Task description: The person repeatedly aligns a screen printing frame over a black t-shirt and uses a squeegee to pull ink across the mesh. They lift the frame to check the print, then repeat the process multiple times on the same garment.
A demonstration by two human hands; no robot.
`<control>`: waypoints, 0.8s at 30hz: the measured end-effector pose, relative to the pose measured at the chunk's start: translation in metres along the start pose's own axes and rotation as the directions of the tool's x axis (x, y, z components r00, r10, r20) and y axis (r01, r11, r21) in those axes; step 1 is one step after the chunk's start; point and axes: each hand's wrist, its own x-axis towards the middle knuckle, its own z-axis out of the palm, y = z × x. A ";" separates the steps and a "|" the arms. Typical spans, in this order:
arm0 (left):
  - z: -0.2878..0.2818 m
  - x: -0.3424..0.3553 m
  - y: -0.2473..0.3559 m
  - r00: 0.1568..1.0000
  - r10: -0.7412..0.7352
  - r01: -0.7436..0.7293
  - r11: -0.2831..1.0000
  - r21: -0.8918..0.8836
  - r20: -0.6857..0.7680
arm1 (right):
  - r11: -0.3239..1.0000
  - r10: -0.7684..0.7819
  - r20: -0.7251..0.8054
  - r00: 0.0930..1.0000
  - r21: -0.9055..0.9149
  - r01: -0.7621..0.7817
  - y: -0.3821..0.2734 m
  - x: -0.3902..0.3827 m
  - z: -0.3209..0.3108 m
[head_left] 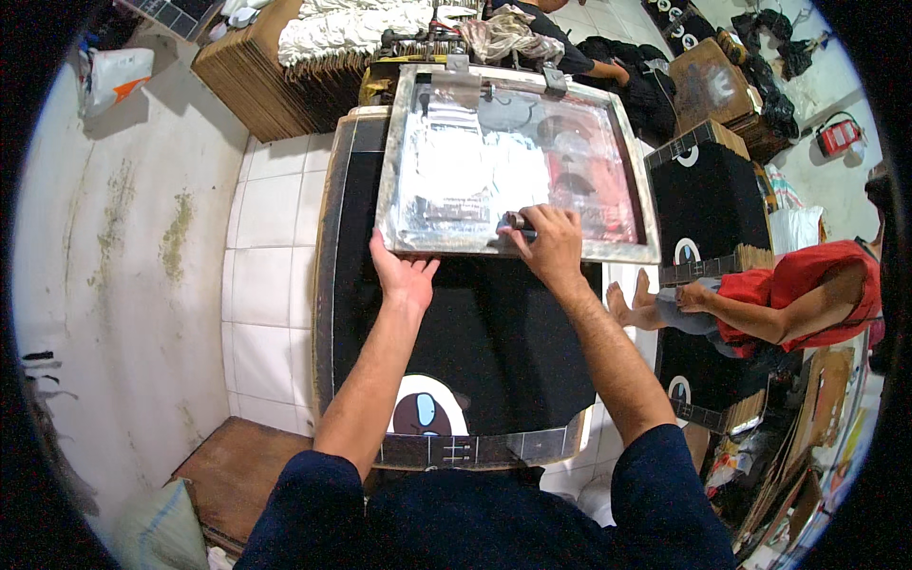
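A pale-framed printing screen [608, 249] with a glossy mesh hangs from clamps at the back, over a board covered in black fabric [465, 323]. My left hand [404, 271] holds the screen's near left corner, palm up with fingers under the edge. Resting at the near side of the mesh, my right hand [551, 242] grips a dark squeegee [518, 222]. A printed white, brown and blue eye [426, 408] shows at the fabric's near end, between my forearms.
Stacked boards with white cloth [247, 81] stand back left. A co-worker in red [798, 294] sits at right beside more black printed boards [708, 199]; another person [537, 28] works behind the screen. A brown board [237, 456] lies lower left, near a sack [161, 532].
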 end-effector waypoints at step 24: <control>-0.109 0.072 -0.006 0.590 0.397 -0.404 -0.608 0.683 0.703 | 0.987 -0.152 0.535 0.831 0.120 0.103 0.083 0.113 0.086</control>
